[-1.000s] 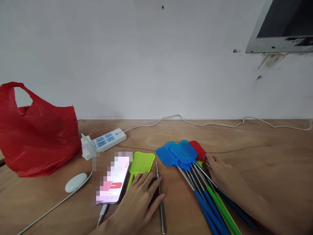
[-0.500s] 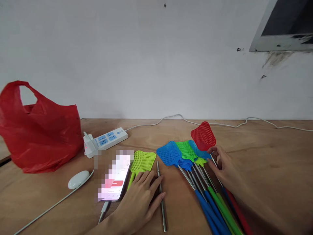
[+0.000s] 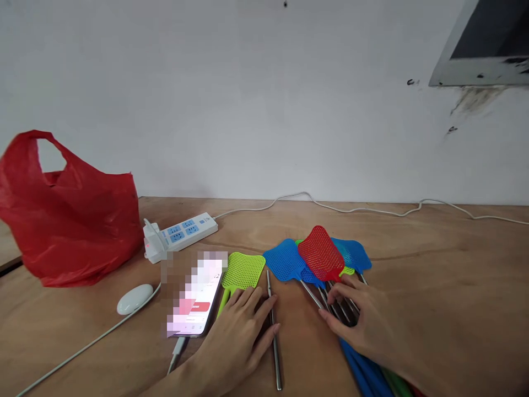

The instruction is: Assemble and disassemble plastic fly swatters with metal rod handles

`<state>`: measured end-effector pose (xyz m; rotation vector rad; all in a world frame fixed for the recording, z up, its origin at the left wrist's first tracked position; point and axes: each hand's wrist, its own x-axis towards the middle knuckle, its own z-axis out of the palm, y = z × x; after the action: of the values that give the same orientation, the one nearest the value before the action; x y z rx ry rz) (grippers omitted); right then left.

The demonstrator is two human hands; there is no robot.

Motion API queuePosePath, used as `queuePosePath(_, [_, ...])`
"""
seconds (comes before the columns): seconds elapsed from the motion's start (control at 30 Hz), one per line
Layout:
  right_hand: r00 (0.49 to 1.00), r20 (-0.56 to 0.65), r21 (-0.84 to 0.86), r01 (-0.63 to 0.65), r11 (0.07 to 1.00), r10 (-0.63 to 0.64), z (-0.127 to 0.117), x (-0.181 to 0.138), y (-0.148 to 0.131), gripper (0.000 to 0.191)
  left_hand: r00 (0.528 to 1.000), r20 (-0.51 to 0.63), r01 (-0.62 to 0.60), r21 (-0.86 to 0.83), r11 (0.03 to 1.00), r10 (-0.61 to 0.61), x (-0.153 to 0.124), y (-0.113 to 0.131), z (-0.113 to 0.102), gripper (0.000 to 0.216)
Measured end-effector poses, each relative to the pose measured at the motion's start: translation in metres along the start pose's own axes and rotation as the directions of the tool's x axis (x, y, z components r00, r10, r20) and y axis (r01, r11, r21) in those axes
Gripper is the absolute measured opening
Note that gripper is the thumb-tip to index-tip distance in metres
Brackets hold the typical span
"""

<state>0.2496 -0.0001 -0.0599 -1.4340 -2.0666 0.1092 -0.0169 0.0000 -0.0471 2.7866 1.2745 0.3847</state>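
My left hand [image 3: 242, 336] lies flat, fingers spread, on the handle of a yellow-green fly swatter [image 3: 243, 271]. A bare metal rod [image 3: 273, 331] lies along its right side, touching the fingers. My right hand [image 3: 363, 325] rests palm down, fingers apart, over the metal shafts of a pile of fly swatters. A red swatter head [image 3: 319, 253] lies on top of the pile, with blue heads [image 3: 285, 260] to its left and right. Blue and green handles [image 3: 367, 375] run out under my right wrist.
A phone [image 3: 196, 300] with its screen lit lies left of my left hand, a cable plugged in. Further left are a white mouse-like device [image 3: 134, 298], a white power strip [image 3: 179, 234] and a red plastic bag [image 3: 68, 212]. A white cord [image 3: 372, 208] runs along the wall.
My right hand had lifted the red swatter out to the right of the pile; now the red swatter lies on top and the hand has come down flat over the shafts. My left hand stayed put.
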Motion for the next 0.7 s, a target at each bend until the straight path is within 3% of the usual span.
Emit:
queuePosePath(0.2, [0.997, -0.029, -0.31, 0.06, 0.949, -0.072, 0.008, -0.009, -0.003, 0.012, 1.0, 0.007, -0.002, -0.011, 1.0, 0.002, -0.001, 0.001, -0.001, 0.037])
queuePosePath(0.37, [0.994, -0.089, -0.325, 0.034, 0.945, -0.066, 0.006, -0.006, -0.005, 0.012, 0.999, 0.034, 0.013, -0.006, 1.0, -0.013, -0.001, 0.002, -0.002, 0.04])
queuePosePath(0.53, [0.976, -0.212, -0.38, -0.042, 0.924, -0.042, -0.012, 0.001, -0.002, 0.017, 0.998, 0.058, 0.017, -0.007, 1.0, -0.016, -0.001, 0.003, -0.003, 0.039])
queuePosePath(0.7, [0.992, -0.061, -0.531, -0.129, 0.837, 0.114, -0.026, 0.005, 0.01, 0.019, 0.999, 0.051, 0.01, -0.013, 1.0, -0.009, 0.0, 0.002, -0.001, 0.04])
